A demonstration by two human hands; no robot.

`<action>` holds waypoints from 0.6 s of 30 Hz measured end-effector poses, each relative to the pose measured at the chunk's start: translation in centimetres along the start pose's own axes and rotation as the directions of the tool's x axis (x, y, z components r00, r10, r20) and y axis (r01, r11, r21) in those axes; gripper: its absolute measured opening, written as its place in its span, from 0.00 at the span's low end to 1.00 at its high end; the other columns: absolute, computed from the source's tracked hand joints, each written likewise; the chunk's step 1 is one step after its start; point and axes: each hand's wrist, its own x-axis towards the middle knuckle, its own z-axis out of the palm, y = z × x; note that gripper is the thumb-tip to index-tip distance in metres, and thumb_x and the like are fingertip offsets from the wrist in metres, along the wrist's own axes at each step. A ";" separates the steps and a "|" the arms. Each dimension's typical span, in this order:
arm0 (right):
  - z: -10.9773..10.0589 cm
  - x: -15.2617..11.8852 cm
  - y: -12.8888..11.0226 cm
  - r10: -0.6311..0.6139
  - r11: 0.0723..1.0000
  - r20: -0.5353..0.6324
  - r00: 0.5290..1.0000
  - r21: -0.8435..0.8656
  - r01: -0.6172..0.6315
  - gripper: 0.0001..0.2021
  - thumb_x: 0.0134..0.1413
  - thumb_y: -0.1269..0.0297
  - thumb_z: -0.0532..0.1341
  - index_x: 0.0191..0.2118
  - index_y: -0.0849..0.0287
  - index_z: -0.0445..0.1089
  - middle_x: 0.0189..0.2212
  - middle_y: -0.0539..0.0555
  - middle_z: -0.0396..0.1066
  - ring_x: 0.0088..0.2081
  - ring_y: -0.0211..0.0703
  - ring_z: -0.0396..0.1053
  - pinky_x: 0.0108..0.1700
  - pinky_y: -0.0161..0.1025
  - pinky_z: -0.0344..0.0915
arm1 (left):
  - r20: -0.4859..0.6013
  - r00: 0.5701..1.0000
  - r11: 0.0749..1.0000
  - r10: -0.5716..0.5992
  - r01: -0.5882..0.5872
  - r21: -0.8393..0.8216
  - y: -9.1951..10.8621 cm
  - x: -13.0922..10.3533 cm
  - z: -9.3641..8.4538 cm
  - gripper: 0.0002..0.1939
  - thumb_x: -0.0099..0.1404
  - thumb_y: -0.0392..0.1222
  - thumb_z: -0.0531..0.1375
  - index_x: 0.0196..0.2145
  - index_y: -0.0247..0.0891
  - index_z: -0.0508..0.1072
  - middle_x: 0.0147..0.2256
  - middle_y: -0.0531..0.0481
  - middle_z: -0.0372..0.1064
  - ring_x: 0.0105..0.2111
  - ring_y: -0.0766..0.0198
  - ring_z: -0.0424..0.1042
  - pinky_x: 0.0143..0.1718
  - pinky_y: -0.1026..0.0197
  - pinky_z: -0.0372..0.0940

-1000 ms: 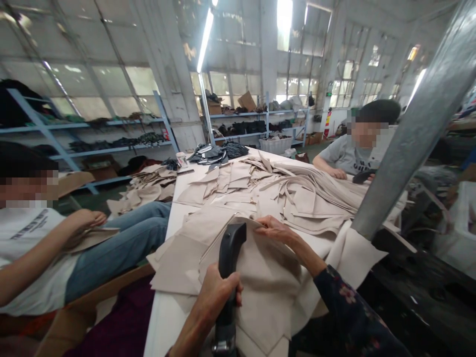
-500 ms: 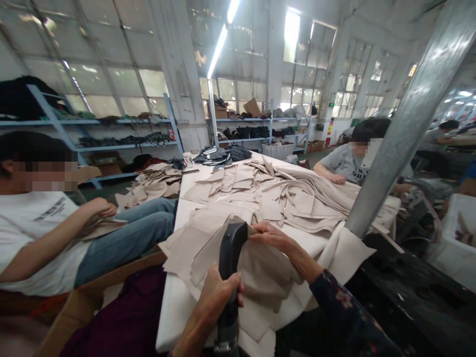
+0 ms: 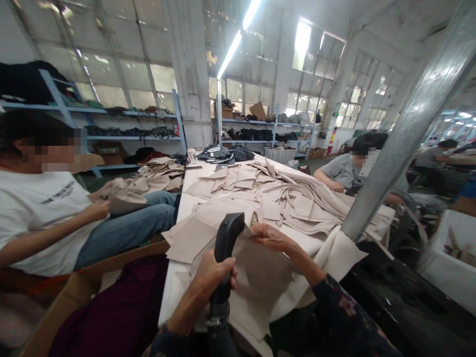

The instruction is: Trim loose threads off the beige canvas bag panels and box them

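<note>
My left hand [image 3: 215,272] is wrapped round a black curved tool [image 3: 224,258] with a hose-like lower end. The tool's head rests beside the edge of a beige fabric piece [image 3: 260,277]. Fingers of my right hand [image 3: 270,237] pinch that fabric's upper edge, just right of the tool's head. The fabric hangs down over the near part of the white table [image 3: 173,282]. More flat beige pieces [image 3: 191,238] lie left of the tool.
Beige pieces and long strips [image 3: 305,198] cover the table's far part, with dark bundles [image 3: 223,153] behind. A slanted metal post [image 3: 401,129] stands right. Seated people are left [image 3: 40,208] and right [image 3: 334,168]. A cardboard box [image 3: 70,307] with purple cloth is near left.
The view has shifted a little. My left hand and the tool have moved slightly up and left; my right hand keeps its pinch. The left person's hands have shifted, with more fabric over the lap.
</note>
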 end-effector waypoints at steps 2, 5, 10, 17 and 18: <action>-0.6 0.0 0.1 0.008 1.000 0.015 1.000 -0.016 -0.008 0.08 0.51 0.65 0.56 0.23 0.61 0.62 0.21 0.46 0.54 0.24 0.34 0.51 0.26 0.32 0.50 | 0.001 1.000 1.000 -0.001 0.001 0.020 -0.2 -0.1 -0.2 0.08 0.50 0.41 0.57 0.20 0.35 0.64 0.14 0.52 0.65 0.12 0.65 0.65 0.12 0.65 0.59; -1.9 0.5 0.3 -0.008 1.000 0.102 0.995 -0.002 0.008 0.09 0.52 0.62 0.56 0.28 0.62 0.66 0.22 0.46 0.56 0.25 0.34 0.52 0.28 0.31 0.52 | 0.045 0.997 0.996 -0.062 0.059 0.066 -1.0 -0.8 -0.3 0.04 0.51 0.38 0.56 0.23 0.37 0.62 0.14 0.54 0.65 0.12 0.65 0.65 0.12 0.65 0.60; -3.5 1.5 0.6 -0.045 0.999 0.268 0.962 0.018 0.042 0.12 0.51 0.59 0.57 0.30 0.64 0.70 0.21 0.45 0.58 0.23 0.32 0.52 0.27 0.31 0.52 | 0.018 0.997 0.983 -0.077 0.073 0.169 -2.2 -2.2 -0.8 0.04 0.50 0.36 0.56 0.25 0.38 0.60 0.14 0.56 0.64 0.11 0.65 0.65 0.12 0.66 0.59; -3.4 1.8 0.5 -0.070 0.995 0.374 0.925 -0.038 0.091 0.10 0.51 0.64 0.57 0.36 0.64 0.72 0.24 0.46 0.63 0.26 0.33 0.56 0.31 0.31 0.55 | 0.067 0.996 0.992 -0.052 0.044 0.121 -1.4 -1.4 -1.3 0.05 0.50 0.36 0.56 0.27 0.38 0.61 0.14 0.57 0.64 0.12 0.65 0.65 0.13 0.65 0.61; -3.4 1.8 0.3 -0.069 0.995 0.379 0.923 -0.045 0.093 0.11 0.52 0.64 0.57 0.36 0.64 0.72 0.25 0.46 0.63 0.26 0.33 0.57 0.31 0.31 0.56 | 0.069 0.996 0.992 -0.049 0.041 0.120 -1.5 -1.3 -1.3 0.05 0.50 0.36 0.56 0.27 0.38 0.61 0.14 0.57 0.64 0.12 0.65 0.65 0.13 0.66 0.60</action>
